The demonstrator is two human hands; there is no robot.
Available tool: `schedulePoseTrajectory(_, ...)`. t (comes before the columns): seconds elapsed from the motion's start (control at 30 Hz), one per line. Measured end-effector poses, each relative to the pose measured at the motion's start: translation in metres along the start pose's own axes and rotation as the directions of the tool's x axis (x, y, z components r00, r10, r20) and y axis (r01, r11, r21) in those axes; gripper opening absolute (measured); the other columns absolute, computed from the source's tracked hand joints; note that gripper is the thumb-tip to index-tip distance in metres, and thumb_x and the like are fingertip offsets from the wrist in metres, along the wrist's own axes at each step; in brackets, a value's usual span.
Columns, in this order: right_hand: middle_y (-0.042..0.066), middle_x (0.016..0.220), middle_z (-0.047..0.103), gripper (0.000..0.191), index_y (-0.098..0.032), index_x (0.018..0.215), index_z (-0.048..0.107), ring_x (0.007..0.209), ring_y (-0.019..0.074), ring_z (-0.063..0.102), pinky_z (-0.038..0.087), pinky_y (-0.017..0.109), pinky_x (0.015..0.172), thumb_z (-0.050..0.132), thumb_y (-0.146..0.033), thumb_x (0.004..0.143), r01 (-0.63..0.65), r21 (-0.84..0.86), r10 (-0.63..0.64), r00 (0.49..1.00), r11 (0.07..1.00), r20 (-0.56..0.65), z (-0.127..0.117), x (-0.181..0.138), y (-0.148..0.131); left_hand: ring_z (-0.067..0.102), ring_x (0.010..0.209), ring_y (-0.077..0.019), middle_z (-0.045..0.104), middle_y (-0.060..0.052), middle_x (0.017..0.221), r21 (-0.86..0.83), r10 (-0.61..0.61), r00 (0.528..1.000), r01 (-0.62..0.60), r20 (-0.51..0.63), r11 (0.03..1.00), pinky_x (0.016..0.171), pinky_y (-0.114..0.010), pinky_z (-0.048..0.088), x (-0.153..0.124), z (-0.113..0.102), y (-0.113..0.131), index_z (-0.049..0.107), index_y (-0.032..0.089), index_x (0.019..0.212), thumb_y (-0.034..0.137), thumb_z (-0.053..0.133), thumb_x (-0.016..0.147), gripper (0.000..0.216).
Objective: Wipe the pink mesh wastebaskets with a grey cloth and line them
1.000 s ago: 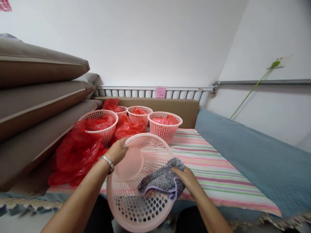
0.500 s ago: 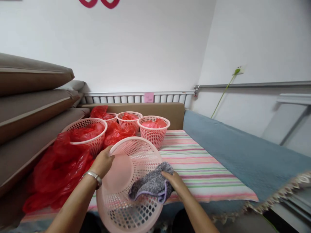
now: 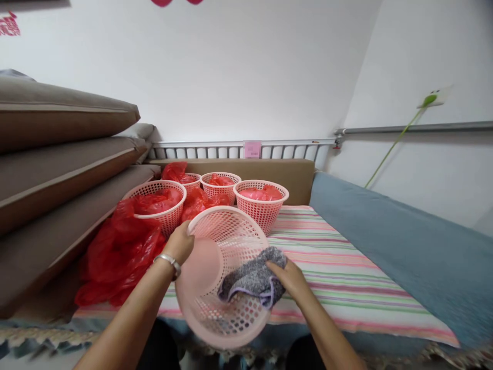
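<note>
A pale pink plastic mesh basket is held tilted toward me above the near edge of a striped cloth. My left hand, with a silver bracelet on the wrist, grips its upper left rim. My right hand is closed on a grey cloth with a purple edge and presses it against the inside of the basket's right wall.
Several pink baskets holding red plastic bags stand behind, with a loose red bag at the left. Brown cushions are stacked at the left. The striped cloth covers the surface, with a blue blanket at the right.
The basket has tipped a little more upright and risen slightly in my hands. The grey cloth has shifted slightly along the inner wall. The view swung right, then back.
</note>
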State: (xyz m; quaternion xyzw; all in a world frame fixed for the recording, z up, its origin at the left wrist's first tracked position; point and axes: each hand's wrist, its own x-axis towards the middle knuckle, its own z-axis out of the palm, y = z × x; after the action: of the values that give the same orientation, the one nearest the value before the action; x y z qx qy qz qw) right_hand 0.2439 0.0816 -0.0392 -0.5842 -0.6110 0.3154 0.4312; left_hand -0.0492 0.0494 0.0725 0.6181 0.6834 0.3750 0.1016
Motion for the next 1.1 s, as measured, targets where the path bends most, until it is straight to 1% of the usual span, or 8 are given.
schedulePoseTrajectory(0.1,0.007,0.091,0.068,0.047,-0.018,0.102,0.059,0.084,0.0252,0.062,0.047,0.037,0.077,0.063,-0.042,0.062,0.081,-0.011,-0.081,0.966,0.997,-0.246,-0.014,0.007,-0.019,0.062,0.077,-0.0188,0.067,-0.008,0.081,0.048,-0.024,1.0,0.024,0.0,0.999,0.07,-0.026,0.045,0.017,-0.002,-0.001,0.06,0.012,0.087,0.003,0.043,0.066,0.028)
schedulePoseTrajectory(0.23,0.009,0.103,0.063,0.046,-0.018,0.111,0.054,0.093,0.0243,0.058,0.044,0.039,0.084,0.06,-0.036,0.069,0.354,-0.158,-0.375,0.708,0.922,-0.598,-0.046,0.016,-0.045,0.06,0.07,-0.0176,0.065,-0.006,0.073,0.091,-0.044,0.999,0.043,0.016,0.995,0.064,-0.024,0.044,0.035,-0.006,-0.004,0.06,0.013,0.079,0.003,0.045,0.065,0.022)
schedulePoseTrajectory(0.3,0.008,0.117,0.057,0.038,-0.021,0.11,0.055,0.106,0.0239,0.052,0.037,0.041,0.093,0.056,-0.026,0.072,0.517,-0.298,-0.591,0.618,0.802,-0.518,-0.053,0.022,-0.051,0.059,0.067,-0.0168,0.063,-0.005,0.068,0.097,-0.046,0.999,0.043,0.026,0.994,0.061,-0.023,0.042,0.039,-0.007,-0.006,0.06,0.013,0.076,0.004,0.047,0.064,0.02)
schedulePoseTrajectory(0.37,0.006,0.124,0.052,0.037,-0.023,0.109,0.056,0.113,0.0237,0.047,0.033,0.043,0.097,0.053,-0.017,0.073,0.633,-0.366,-0.731,0.603,0.682,-0.32,-0.046,0.023,-0.048,0.058,0.064,-0.0162,0.061,-0.003,0.063,0.096,-0.05,0.998,0.047,0.031,0.994,0.058,-0.022,0.041,0.042,-0.007,-0.008,0.059,0.013,0.074,0.004,0.047,0.064,0.018)
schedulePoseTrajectory(0.5,0.007,0.12,0.055,0.04,-0.024,0.112,0.054,0.109,0.0232,0.049,0.038,0.044,0.093,0.051,-0.012,0.073,0.715,-0.212,-0.74,0.668,0.666,-0.072,0.003,-0.003,-0.016,0.056,0.059,-0.0148,0.058,-0.001,0.06,0.075,-0.069,0.997,0.067,0.028,0.995,0.054,-0.021,0.039,0.044,-0.005,-0.012,0.059,0.012,0.077,0.007,0.047,0.066,0.017)
schedulePoseTrajectory(0.73,0.006,0.126,0.047,0.042,-0.029,0.113,0.049,0.115,0.0235,0.045,0.036,0.044,0.096,0.051,-0.01,0.076,0.624,0.113,-0.616,0.781,0.773,-0.102,0.058,-0.103,-0.024,0.059,0.064,-0.0148,0.065,-0.004,0.074,0.054,-0.095,0.995,0.094,0.018,0.994,0.057,-0.021,0.042,0.046,0.001,-0.007,0.061,0.012,0.086,0.01,0.047,0.065,0.025)
schedulePoseTrajectory(0.9,0.002,0.131,0.045,0.051,-0.03,0.115,0.05,0.115,0.0242,0.043,0.034,0.043,0.097,0.053,-0.011,0.069,0.719,0.036,-0.718,0.687,0.694,0.111,0.062,-0.115,-0.06,0.059,0.065,-0.017,0.064,-0.004,0.069,0.068,-0.076,0.997,0.075,0.014,0.995,0.059,-0.023,0.043,0.048,0.003,0.001,0.06,0.013,0.081,0.012,0.049,0.063,0.021)
schedulePoseTrajectory(1.1,-0.001,0.138,0.038,0.046,-0.032,0.112,0.052,0.119,0.0207,0.04,0.035,0.04,0.097,0.048,-0.01,0.072,0.832,-0.002,-0.812,0.543,0.555,0.214,0.042,-0.102,-0.004,0.059,0.061,-0.0171,0.063,0.0,0.061,-0.006,-0.063,0.998,0.063,0.031,0.998,0.058,-0.024,0.044,0.047,-0.007,-0.007,0.062,0.014,0.077,0.015,0.052,0.061,0.019)
